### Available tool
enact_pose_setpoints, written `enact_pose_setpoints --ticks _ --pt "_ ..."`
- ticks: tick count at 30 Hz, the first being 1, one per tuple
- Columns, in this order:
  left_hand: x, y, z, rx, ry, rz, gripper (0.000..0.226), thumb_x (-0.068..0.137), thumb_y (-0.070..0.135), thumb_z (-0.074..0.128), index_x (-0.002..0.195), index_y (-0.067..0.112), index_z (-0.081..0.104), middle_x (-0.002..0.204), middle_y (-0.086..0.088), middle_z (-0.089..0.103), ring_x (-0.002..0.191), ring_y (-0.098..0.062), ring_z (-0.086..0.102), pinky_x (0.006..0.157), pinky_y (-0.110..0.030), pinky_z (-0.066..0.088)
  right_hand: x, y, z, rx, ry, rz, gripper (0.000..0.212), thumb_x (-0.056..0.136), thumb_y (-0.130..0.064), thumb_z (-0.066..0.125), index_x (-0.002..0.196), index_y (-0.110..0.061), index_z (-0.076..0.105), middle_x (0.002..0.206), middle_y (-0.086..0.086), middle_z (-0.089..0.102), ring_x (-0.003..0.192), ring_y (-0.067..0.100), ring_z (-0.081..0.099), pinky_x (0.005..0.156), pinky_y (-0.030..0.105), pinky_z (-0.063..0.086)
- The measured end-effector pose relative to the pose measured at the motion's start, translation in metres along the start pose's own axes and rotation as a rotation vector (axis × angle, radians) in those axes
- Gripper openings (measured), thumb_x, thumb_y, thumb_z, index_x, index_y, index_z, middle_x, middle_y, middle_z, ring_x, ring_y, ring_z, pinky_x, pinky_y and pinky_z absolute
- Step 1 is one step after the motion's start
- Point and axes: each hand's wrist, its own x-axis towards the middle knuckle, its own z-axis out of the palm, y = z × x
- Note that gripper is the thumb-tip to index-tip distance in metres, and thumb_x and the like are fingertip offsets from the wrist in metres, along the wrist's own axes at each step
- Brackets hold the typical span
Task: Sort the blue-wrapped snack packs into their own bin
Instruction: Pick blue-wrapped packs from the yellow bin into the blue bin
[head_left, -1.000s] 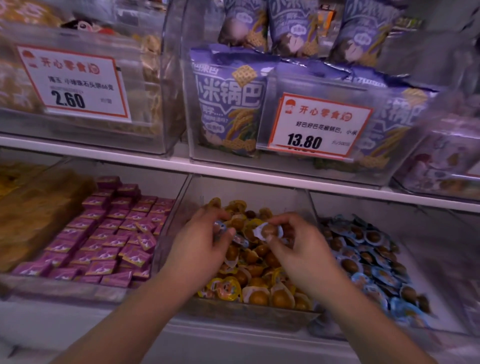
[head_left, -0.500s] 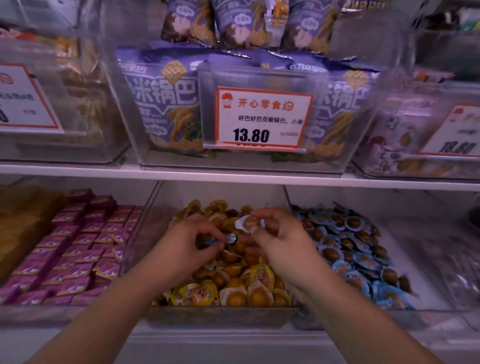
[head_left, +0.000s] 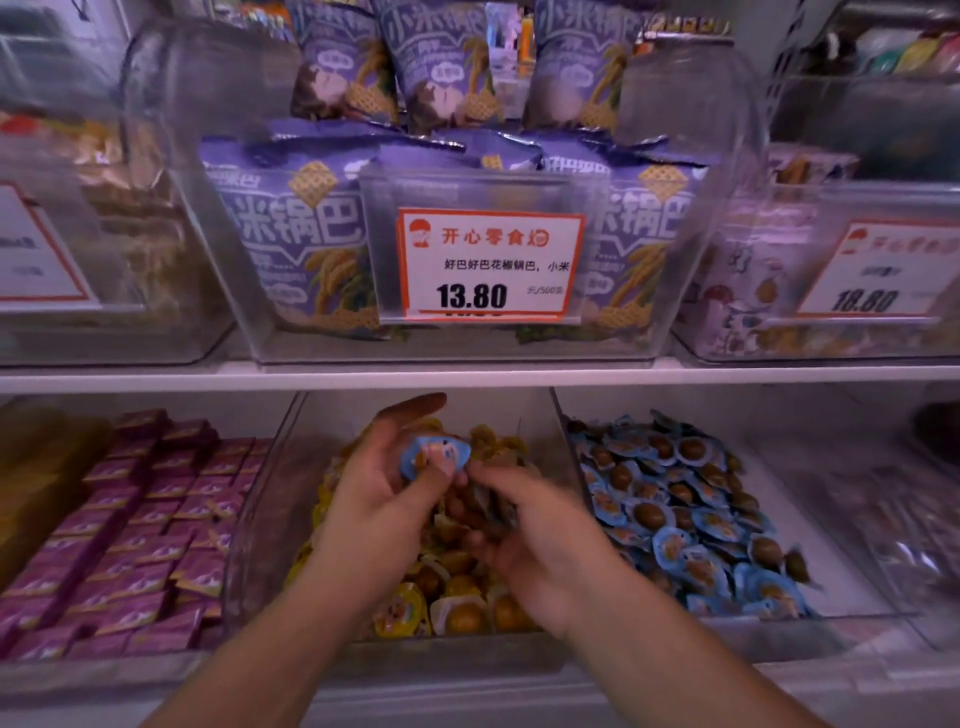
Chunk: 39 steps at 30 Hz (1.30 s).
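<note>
My left hand (head_left: 379, 499) is raised over the middle bin (head_left: 265, 525) and holds a blue-wrapped snack pack (head_left: 434, 456), with the thumb pressed on its face. My right hand (head_left: 540, 545) is close beside it. Its fingers curl round a blurred, greyish pack (head_left: 496, 512) just below the blue one. The middle bin holds a heap of yellow-wrapped packs (head_left: 462, 613). The bin to its right (head_left: 852, 582) holds several blue-wrapped packs (head_left: 670, 514).
A bin of pink packets (head_left: 135, 540) stands on the left. A white shelf edge (head_left: 156, 382) runs above the bins. It carries clear tubs of purple bags (head_left: 291, 244) and a price tag reading 13.80 (head_left: 488, 265). Clear walls separate the bins.
Both hands have lifted out of the yellow heap. My left hand has turned palm up and now shows the blue pack's face. My right hand has dropped lower and blurs with motion.
</note>
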Motion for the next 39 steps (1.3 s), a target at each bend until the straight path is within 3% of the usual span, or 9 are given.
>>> enact_pose_setpoints --ticks 3,7,10,14,18,20,24,33,39 --pt "-0.006 -0.004 0.003 0.268 0.089 0.1 0.03 0.096 0.016 0.062 0.12 0.032 0.062 0.109 0.01 0.071 0.104 -0.008 0.067 0.092 -0.029 0.053 -0.001 -0.001 0.003 0.085 -0.071 0.053 0.021 0.092 -0.02 0.059 0.104 -0.009 0.072 0.091 0.01 0.072 0.072 0.018 0.069 0.057 0.028 0.054" --pt "-0.014 -0.007 0.013 0.724 -0.092 0.195 0.051 0.097 0.054 0.036 0.145 0.038 0.042 0.146 0.018 0.047 0.141 -0.003 0.033 0.115 -0.03 0.033 -0.012 -0.005 0.01 0.049 -0.179 0.004 0.029 0.094 -0.03 0.061 0.112 -0.011 0.073 0.11 0.009 0.074 0.101 0.019 0.071 0.086 0.034 0.055" --pt "-0.015 -0.005 0.013 0.822 -0.258 0.244 0.064 0.093 0.072 0.018 0.152 0.047 0.017 0.159 0.028 0.016 0.148 0.003 0.003 0.119 -0.022 0.011 -0.018 -0.014 0.0 -0.123 -0.117 -0.199 0.016 0.092 -0.015 0.065 0.103 -0.009 0.075 0.101 0.013 0.075 0.094 0.019 0.073 0.079 0.032 0.059" --pt "-0.01 -0.01 0.012 0.462 -0.259 0.098 0.062 0.089 0.074 0.038 0.144 0.046 0.04 0.145 0.033 0.041 0.136 0.013 0.032 0.111 -0.011 0.027 -0.026 -0.051 -0.04 -0.272 0.051 -0.47 0.012 0.087 -0.008 0.069 0.093 -0.015 0.077 0.077 0.01 0.072 0.062 0.015 0.068 0.047 0.022 0.049" --pt "0.006 -0.026 0.011 0.755 -0.262 0.184 0.025 0.095 0.039 0.057 0.119 0.042 0.061 0.123 0.022 0.058 0.12 0.006 0.051 0.107 -0.031 0.042 -0.018 -0.086 -0.109 -1.29 0.392 -0.647 0.018 0.09 -0.029 0.068 0.108 -0.03 0.071 0.104 0.004 0.073 0.099 0.025 0.068 0.078 0.034 0.056" --pt "0.01 -0.03 0.013 0.89 -0.331 0.192 0.037 0.092 0.054 0.049 0.126 0.041 0.059 0.128 0.021 0.055 0.121 0.001 0.049 0.106 -0.031 0.042 -0.013 -0.086 -0.134 -1.625 0.434 -0.538 0.027 0.093 -0.04 0.062 0.117 -0.03 0.07 0.118 -0.001 0.07 0.107 0.019 0.064 0.086 0.03 0.053" --pt "0.02 -0.038 0.03 1.114 -0.483 0.116 0.062 0.088 0.07 0.034 0.145 0.044 0.036 0.148 0.017 0.04 0.13 -0.009 0.044 0.109 -0.034 0.038 -0.01 -0.064 -0.121 -1.301 0.363 -0.676 0.027 0.095 -0.041 0.058 0.117 -0.029 0.068 0.104 -0.018 0.068 0.094 -0.002 0.061 0.072 0.001 0.041" --pt "0.047 -0.034 0.009 1.266 -0.665 0.045 0.025 0.098 0.044 0.047 0.12 0.045 0.059 0.121 0.016 0.051 0.112 -0.013 0.054 0.099 -0.039 0.042 0.002 -0.03 -0.091 -1.114 0.124 -0.644 0.041 0.093 -0.033 0.061 0.132 -0.031 0.047 0.118 -0.014 0.06 0.107 -0.006 0.056 0.085 0.005 0.044" --pt "0.055 -0.022 -0.029 1.084 -0.501 -0.045 0.019 0.089 0.024 0.069 0.094 0.042 0.068 0.106 0.015 0.063 0.105 -0.006 0.06 0.084 -0.012 0.043 0.006 -0.027 -0.094 -1.105 0.124 -0.673 0.04 0.092 -0.032 0.061 0.127 -0.04 0.045 0.116 -0.017 0.06 0.104 -0.01 0.055 0.083 0.005 0.045"
